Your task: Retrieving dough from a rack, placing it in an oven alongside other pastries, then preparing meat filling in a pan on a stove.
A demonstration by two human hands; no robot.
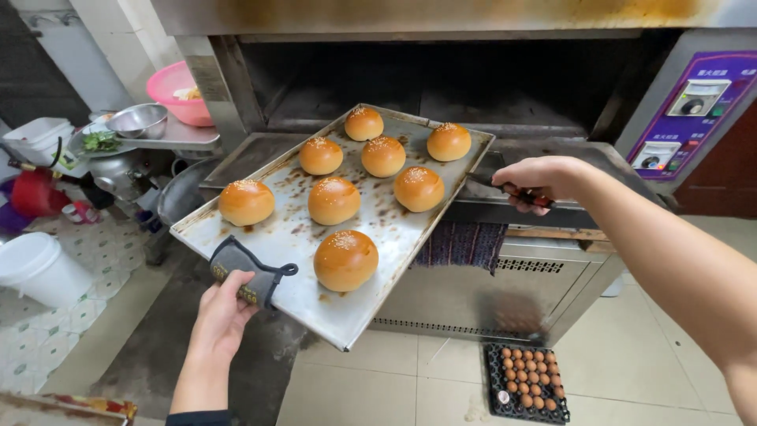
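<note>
Eight browned buns (345,259) sit on a metal tray (410,237) before the open oven (441,79). Left hand (225,308) clenches its near edge through a grey pad (240,268) against heat; right hand (536,177) clasps a red-handled tool (516,192), steadying the far right edge.

Left hand (223,309) at 7 o'clock gripping a grey pot holder (246,272) on a metal baking tray (359,304), 8 sesame buns (345,259) on it, right hand (538,180) at 3 o'clock clasping a red-handled tool (522,193), open oven (441,79) at 12 o'clock, egg carton (527,383) on floor at 5 o'clock
</note>
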